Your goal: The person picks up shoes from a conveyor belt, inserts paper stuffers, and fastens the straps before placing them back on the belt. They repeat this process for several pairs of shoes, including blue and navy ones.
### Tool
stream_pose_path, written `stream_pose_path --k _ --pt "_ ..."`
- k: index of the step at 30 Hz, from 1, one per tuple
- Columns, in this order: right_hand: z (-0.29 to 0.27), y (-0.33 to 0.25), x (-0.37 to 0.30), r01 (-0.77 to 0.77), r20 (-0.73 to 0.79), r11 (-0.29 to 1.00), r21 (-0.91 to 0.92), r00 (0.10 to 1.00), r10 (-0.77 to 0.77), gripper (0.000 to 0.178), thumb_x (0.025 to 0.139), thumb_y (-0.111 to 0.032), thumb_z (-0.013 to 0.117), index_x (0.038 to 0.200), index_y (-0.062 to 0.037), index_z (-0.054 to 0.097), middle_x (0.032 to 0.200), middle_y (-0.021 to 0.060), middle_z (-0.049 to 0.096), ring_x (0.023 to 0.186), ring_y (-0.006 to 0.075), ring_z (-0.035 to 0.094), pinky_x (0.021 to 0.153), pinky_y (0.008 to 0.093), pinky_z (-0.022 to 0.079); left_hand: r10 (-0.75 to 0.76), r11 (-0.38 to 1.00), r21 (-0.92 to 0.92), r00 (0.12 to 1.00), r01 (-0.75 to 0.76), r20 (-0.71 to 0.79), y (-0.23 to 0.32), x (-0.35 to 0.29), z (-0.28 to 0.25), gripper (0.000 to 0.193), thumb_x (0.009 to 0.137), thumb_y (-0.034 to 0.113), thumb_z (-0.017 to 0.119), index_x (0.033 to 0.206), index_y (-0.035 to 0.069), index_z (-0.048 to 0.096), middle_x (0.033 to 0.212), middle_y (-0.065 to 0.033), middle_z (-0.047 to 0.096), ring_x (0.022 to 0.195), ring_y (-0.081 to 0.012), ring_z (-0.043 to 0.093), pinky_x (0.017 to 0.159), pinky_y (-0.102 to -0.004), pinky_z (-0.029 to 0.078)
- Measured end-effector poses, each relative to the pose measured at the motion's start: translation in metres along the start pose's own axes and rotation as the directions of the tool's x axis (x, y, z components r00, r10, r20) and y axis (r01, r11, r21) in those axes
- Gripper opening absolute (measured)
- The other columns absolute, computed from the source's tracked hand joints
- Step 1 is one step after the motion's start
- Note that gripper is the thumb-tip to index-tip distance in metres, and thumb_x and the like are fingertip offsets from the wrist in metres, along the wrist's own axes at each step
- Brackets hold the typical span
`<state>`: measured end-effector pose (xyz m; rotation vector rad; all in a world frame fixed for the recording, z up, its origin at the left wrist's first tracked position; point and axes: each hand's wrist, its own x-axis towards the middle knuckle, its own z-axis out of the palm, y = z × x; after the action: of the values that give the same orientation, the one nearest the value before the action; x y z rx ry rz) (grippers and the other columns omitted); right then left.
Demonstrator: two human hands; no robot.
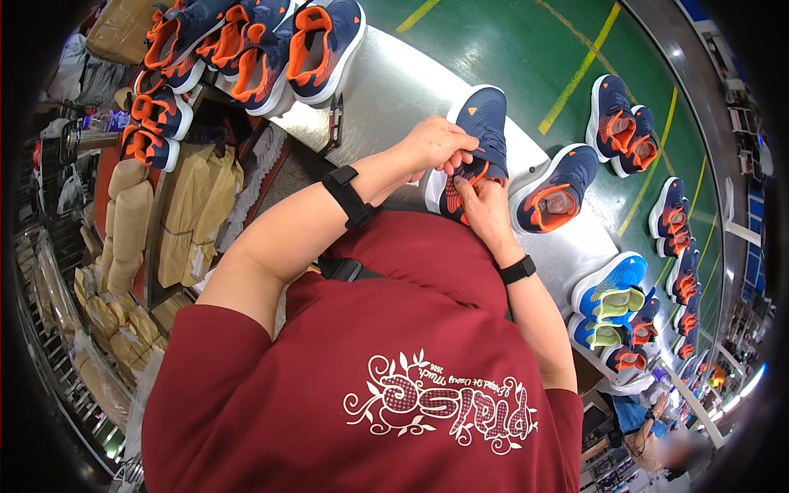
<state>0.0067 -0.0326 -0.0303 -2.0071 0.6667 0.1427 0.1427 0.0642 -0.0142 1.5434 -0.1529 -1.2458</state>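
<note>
A navy sneaker [483, 113] with orange lining and a white sole lies on the metal table in front of me, toe pointing away. My left hand [437, 148] is closed in a pinch over the sneaker's left side, by its laces; whatever is between the fingertips is too small to make out. At the orange collar, my right hand [486, 205] grips the sneaker with thumb and fingers, covering part of the opening. Just right of this hand sits a matching navy sneaker [563, 182], apart from it, with pale stuffing inside.
Several navy and orange sneakers [329, 51] crowd the table's far left end. Blue and lime sneakers [612, 283] stand on the metal table [403, 82] at right. More pairs [620, 123] line the green surface [509, 41] beyond. Brown paper [193, 205] fills a box at left.
</note>
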Motion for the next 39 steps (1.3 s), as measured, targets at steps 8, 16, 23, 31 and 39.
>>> stream_pose_path --k 8,16,23,31,39 --pt "-0.003 0.009 -0.001 0.013 0.057 0.988 0.152 0.998 -0.022 0.040 0.086 -0.024 0.060 0.059 0.0045 0.054 0.046 0.0091 0.046 0.042 0.0136 0.041 0.043 0.0331 0.033 -0.081 0.997 -0.008 0.995 0.082 0.052 -0.023 -0.007 0.006 0.032 0.086 0.030 0.063 0.070 0.002 0.062 0.053 -0.0001 0.052 0.044 -0.0073 0.049 0.040 -0.0202 0.035" --pt "-0.004 0.025 -0.001 -0.022 0.096 0.978 0.209 0.995 0.002 0.043 0.087 -0.026 0.060 0.056 0.0036 0.053 0.044 0.0090 0.043 0.040 0.0135 0.038 0.041 0.0333 0.032 -0.206 0.906 0.368 0.977 0.209 -0.048 -0.025 -0.002 0.007 0.051 0.076 0.052 0.069 0.063 0.004 0.060 0.050 -0.0015 0.050 0.041 -0.0100 0.047 0.041 -0.0219 0.038" --pt "-0.011 0.035 0.002 -0.043 0.120 0.981 0.187 0.993 0.021 0.049 0.088 -0.031 0.060 0.052 0.0010 0.049 0.043 0.0018 0.039 0.043 0.0076 0.036 0.041 0.0312 0.029 -0.265 0.961 0.079 0.964 0.264 -0.004 -0.028 0.010 0.003 0.059 0.077 0.059 0.065 0.059 0.003 0.057 0.050 -0.0033 0.050 0.041 -0.0103 0.049 0.042 -0.0219 0.041" --pt "-0.001 0.046 0.000 0.014 0.110 0.953 0.302 0.993 -0.049 0.043 0.091 -0.026 0.057 0.056 -0.0033 0.047 0.048 -0.0040 0.039 0.046 0.0045 0.032 0.042 0.0276 0.026 -0.072 0.968 0.235 0.996 0.083 -0.053 -0.030 0.002 0.010 0.064 0.078 0.063 0.061 0.064 0.000 0.060 0.052 -0.0037 0.051 0.042 -0.0100 0.050 0.041 -0.0222 0.042" --pt "-0.007 0.037 -0.001 0.015 0.113 0.962 0.271 0.993 -0.047 0.043 0.088 -0.027 0.058 0.055 -0.0006 0.049 0.044 0.0006 0.042 0.041 0.0080 0.035 0.040 0.0306 0.027 0.426 0.789 0.539 0.895 -0.296 -0.132 -0.028 0.001 0.024 0.037 0.076 0.034 0.074 0.076 -0.002 0.066 0.066 -0.0092 0.062 0.063 -0.0128 0.062 0.059 -0.0243 0.049"
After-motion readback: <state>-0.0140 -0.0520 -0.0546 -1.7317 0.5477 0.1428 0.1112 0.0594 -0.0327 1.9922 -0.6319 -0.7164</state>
